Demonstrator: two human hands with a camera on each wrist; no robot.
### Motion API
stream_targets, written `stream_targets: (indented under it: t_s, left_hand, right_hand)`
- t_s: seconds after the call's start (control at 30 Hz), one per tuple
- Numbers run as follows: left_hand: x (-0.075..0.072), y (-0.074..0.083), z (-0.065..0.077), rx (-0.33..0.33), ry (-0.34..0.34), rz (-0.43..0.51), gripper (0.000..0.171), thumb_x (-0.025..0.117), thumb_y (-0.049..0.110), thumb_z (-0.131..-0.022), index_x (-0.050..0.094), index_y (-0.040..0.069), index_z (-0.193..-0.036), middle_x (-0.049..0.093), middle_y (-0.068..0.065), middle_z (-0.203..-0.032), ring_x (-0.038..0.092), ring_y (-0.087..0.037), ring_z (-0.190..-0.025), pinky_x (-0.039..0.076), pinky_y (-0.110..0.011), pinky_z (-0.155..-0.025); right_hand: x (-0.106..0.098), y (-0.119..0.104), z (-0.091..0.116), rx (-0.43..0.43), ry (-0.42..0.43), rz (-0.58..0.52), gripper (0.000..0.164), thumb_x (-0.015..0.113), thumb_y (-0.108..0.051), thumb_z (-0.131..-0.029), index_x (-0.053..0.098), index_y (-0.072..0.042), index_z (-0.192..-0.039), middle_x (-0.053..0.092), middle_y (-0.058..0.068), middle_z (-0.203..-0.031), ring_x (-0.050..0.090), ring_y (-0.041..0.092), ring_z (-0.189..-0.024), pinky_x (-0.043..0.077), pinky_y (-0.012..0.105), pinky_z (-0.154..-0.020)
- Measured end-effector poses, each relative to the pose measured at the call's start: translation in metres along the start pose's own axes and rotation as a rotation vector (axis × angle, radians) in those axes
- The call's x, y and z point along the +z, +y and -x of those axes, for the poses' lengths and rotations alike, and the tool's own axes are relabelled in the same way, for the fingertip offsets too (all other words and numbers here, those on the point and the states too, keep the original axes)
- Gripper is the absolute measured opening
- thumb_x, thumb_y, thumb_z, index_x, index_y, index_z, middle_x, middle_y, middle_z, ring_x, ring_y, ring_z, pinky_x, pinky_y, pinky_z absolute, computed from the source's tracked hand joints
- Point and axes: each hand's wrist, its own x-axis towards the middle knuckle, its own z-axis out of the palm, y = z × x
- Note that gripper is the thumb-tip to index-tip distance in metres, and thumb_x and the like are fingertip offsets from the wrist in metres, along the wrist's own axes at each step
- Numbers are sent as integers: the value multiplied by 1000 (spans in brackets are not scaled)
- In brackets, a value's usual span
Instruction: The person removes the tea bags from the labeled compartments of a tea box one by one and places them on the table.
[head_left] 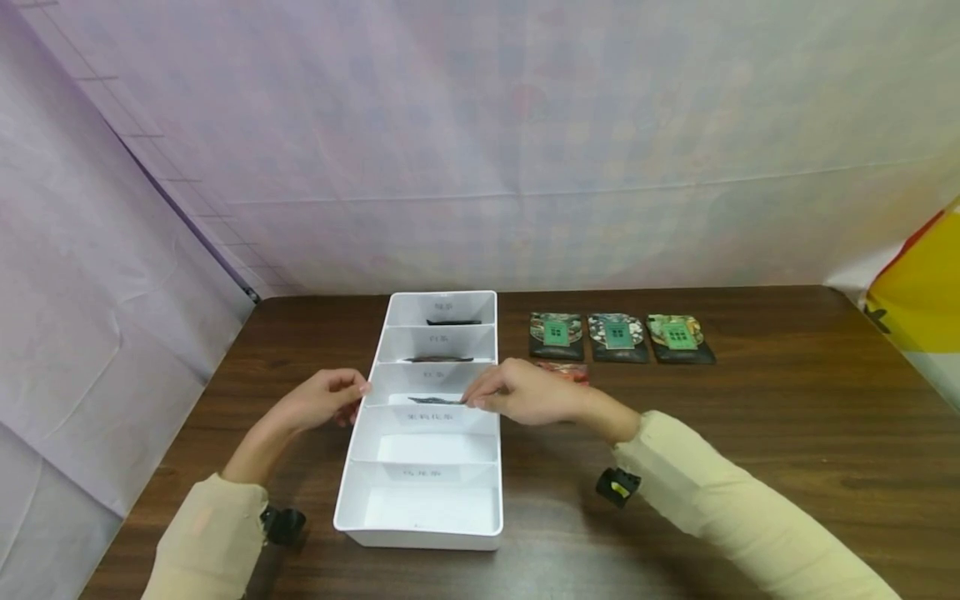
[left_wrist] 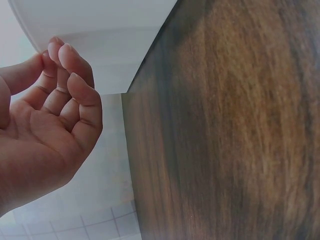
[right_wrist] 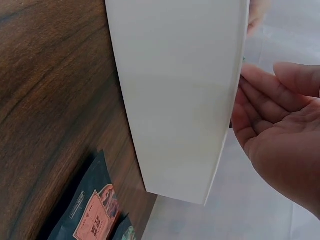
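Observation:
A white divided box stands lengthwise on the table, its compartments marked with printed labels. My left hand is at its left rim, thumb and index finger pinching the edge, the other fingers loosely curled outside. My right hand reaches over the right rim into the middle compartment. Its fingertips touch the right end of a thin dark sachet there. In the right wrist view the fingers are nearly straight and the thumb stands apart; the box wall hides most of the sachet.
The two farthest compartments each hold a dark sachet. Right of the box, three dark sachets with green labels lie in a row. A red-patterned sachet lies nearer, partly behind my right hand. A pale curtain hangs behind the brown table.

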Motion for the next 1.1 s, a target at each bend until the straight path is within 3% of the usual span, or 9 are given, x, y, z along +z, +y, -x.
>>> stream_targets:
  t_s: [0.4,0.73,0.83,0.93,0.97,1.1]
  left_hand:
    - [0,-1,0,-7,4,-5,19,47,7,-94,51,-10,-87,51,-7,-63,50,-16,-58,41,-28,-52]
    - [0,0,0,-6,4,-3,19,47,7,-94,51,-10,-88,52,-8,-64,50,-16,-59,42,-29,-52]
    - [0,1,1,-12,5,-6,19,47,7,-95,51,-10,-88,52,-8,-65,51,-16,-59,43,-29,-53]
    - [0,0,1,-22,6,-10,19,46,8,-95,51,-9,-88,52,-9,-65,51,-17,-60,43,-30,-54]
    - [0,0,1,-23,6,-13,19,46,8,-95,51,-9,-88,52,-9,-65,51,-17,-60,43,-30,-54]
    - [0,0,1,-26,5,-12,19,46,8,-95,51,-9,-88,52,-8,-65,51,-17,-60,43,-30,-54]
  right_hand:
    - [-10,-2,4,-12,35,-36,20,51,-3,-91,66,3,-103,63,13,-109,56,25,-106,44,33,-87]
    - [-25,-13,10,33,63,-56,22,49,-4,-93,65,3,-106,60,13,-114,53,26,-111,43,35,-88]
    - [-31,-13,13,38,66,-109,23,47,-4,-94,64,4,-107,58,14,-117,62,18,-70,49,29,-60]
    - [-38,-15,16,46,76,-134,24,46,-5,-94,64,3,-108,57,14,-119,40,7,-40,38,25,-43]
    - [-40,-16,18,47,82,-136,24,46,-5,-94,64,2,-108,57,15,-119,30,6,-35,35,25,-40]
    - [-51,-19,23,40,125,-88,23,47,-5,-94,66,0,-106,59,13,-116,28,6,-39,34,24,-46]
